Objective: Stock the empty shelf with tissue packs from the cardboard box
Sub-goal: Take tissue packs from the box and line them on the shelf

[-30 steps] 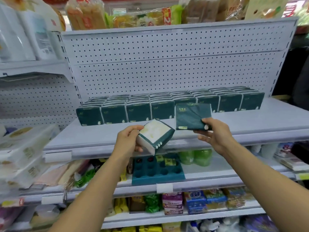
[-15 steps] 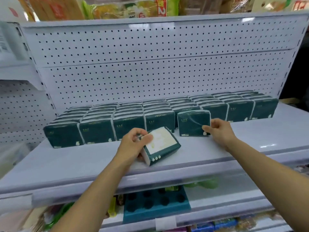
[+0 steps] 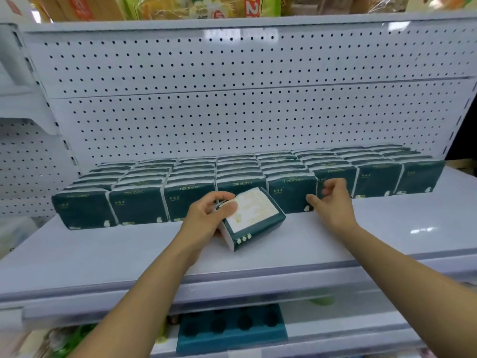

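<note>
Front strip of shelf [image 3: 387,236] open, back blocked.
Tissue pack rows [image 3: 258,174] fill the rear to the pegboard [image 3: 232,120]; bare room along the front edge.

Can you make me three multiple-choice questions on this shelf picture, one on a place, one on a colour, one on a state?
1. Where is the loose tissue pack?
A. on the shelf in front of the row
B. on top of the row
C. on the shelf below

2. What colour are the fronts of the row of packs?
A. red
B. dark green
C. yellow

3. What is the left hand doing?
A. hanging idle
B. pressing the pegboard
C. gripping the loose pack

Answers: 1 A, it lies on the shelf before the row. 2 B, every front is dark green. 3 C, fingers curl round its end.
</note>
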Tool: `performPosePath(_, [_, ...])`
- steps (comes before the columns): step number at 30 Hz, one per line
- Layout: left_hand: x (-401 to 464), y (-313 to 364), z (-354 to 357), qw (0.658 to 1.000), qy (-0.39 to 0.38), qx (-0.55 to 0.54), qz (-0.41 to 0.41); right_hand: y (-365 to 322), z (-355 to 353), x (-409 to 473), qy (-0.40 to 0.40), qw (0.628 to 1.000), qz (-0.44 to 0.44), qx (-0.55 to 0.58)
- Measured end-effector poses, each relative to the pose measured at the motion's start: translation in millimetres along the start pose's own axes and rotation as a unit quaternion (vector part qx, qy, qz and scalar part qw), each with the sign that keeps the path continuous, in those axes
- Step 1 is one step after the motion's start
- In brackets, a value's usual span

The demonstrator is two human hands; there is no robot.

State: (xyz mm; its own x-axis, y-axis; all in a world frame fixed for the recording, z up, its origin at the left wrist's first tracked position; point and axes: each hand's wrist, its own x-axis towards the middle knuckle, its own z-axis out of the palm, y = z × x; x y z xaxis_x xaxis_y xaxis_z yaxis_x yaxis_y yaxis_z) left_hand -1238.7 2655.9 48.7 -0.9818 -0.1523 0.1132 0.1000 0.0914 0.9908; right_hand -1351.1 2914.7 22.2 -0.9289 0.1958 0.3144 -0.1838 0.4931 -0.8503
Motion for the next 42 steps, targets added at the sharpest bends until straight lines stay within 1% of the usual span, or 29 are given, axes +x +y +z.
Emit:
performPosePath(1, [1, 2, 4, 1.000, 0.000, -0.002, 0.000, -1, -3, -3, 0.021, 0.997, -0.062, -0.041])
performPosePath(2, [2, 5, 8, 1.000, 0.002, -0.002, -0.003, -3, -7, -8, 0.029, 0.985, -0.152, -0.078])
performPosePath(3, [3, 7, 13, 1.000, 0.005, 0.000, -0.008, -7, -12, -13, 0.015, 0.959, -0.261, -0.107])
performPosePath(4, [4, 10, 19, 1.000, 0.007, 0.003, -0.013, -12, -16, -18, -0.020, 0.919, -0.370, -0.137])
performPosePath(5, [5, 12, 24, 1.000, 0.008, 0.006, -0.019, -17, -19, -23, -0.063, 0.866, -0.463, -0.181])
performPosePath(6, [6, 13, 30, 1.000, 0.011, 0.008, -0.026, -18, -21, -26, -0.098, 0.812, -0.528, -0.228])
performPosePath(7, [7, 14, 35, 0.999, 0.012, 0.008, -0.034, -18, -23, -28, -0.124, 0.779, -0.559, -0.257])
performPosePath(8, [7, 16, 39, 0.999, 0.013, 0.000, -0.043, -15, -26, -29, -0.141, 0.773, -0.561, -0.261])
performPosePath(9, [7, 17, 43, 0.998, 0.012, -0.015, -0.053, -11, -30, -30, -0.157, 0.793, -0.536, -0.243])
performPosePath(11, [4, 20, 48, 0.996, 0.009, -0.054, -0.076, -2, -41, -31, -0.187, 0.853, -0.456, -0.172])
performPosePath(13, [-1, 23, 54, 0.988, 0.009, -0.104, -0.110, 3, -50, -33, -0.209, 0.866, -0.429, -0.150])
performPosePath(15, [-4, 25, 61, 0.973, 0.010, -0.165, -0.159, 2, -51, -36, -0.198, 0.873, -0.430, -0.116])
performPosePath(16, [-5, 26, 63, 0.966, 0.004, -0.186, -0.177, -2, -51, -38, -0.191, 0.893, -0.401, -0.069])
performPosePath(18, [-4, 26, 66, 0.968, -0.015, -0.169, -0.185, -13, -54, -39, -0.217, 0.939, -0.259, 0.064])
performPosePath(19, [-3, 25, 67, 0.973, -0.018, -0.146, -0.179, -18, -57, -36, -0.239, 0.946, -0.179, 0.126])
performPosePath(20, [-2, 24, 69, 0.977, -0.017, -0.126, -0.170, -20, -61, -33, -0.252, 0.946, -0.116, 0.168])
performPosePath(22, [-2, 23, 74, 0.983, -0.019, -0.105, -0.147, -21, -68, -28, -0.273, 0.937, -0.044, 0.216])
performPosePath(27, [-7, 24, 95, 0.995, -0.040, -0.055, -0.078, -16, -78, -24, -0.297, 0.915, 0.019, 0.271])
performPosePath(29, [-8, 26, 107, 0.995, -0.040, -0.064, -0.058, -11, -80, -26, -0.321, 0.906, 0.032, 0.275])
performPosePath(31, [-8, 30, 119, 0.997, -0.008, -0.075, -0.023, -4, -80, -27, -0.308, 0.926, -0.008, 0.217])
performPosePath(32, [-7, 33, 124, 0.999, 0.014, -0.041, 0.004, 0, -81, -28, -0.263, 0.949, -0.052, 0.166])
performPosePath(33, [-5, 35, 128, 0.998, 0.035, 0.030, 0.041, 3, -85, -28, -0.198, 0.966, -0.110, 0.121])
performPosePath(34, [-3, 36, 132, 0.988, 0.047, 0.122, 0.087, 4, -91, -28, -0.141, 0.969, -0.186, 0.080])
performPosePath(35, [-2, 37, 137, 0.968, 0.041, 0.211, 0.133, 6, -98, -25, -0.105, 0.954, -0.279, 0.035])
performPosePath(36, [-2, 37, 144, 0.946, 0.020, 0.275, 0.169, 9, -104, -20, -0.086, 0.924, -0.372, -0.019])
performPosePath(38, [-5, 35, 160, 0.924, -0.039, 0.317, 0.212, 20, -113, -12, -0.079, 0.859, -0.490, -0.123])
performPosePath(39, [-5, 32, 167, 0.919, -0.063, 0.319, 0.222, 26, -115, -11, -0.083, 0.842, -0.511, -0.152])
performPosePath(40, [-5, 30, 174, 0.917, -0.080, 0.317, 0.228, 32, -115, -10, -0.089, 0.840, -0.510, -0.164])
performPosePath(42, [0, 26, 181, 0.918, -0.088, 0.308, 0.232, 45, -116, -9, -0.086, 0.854, -0.486, -0.165])
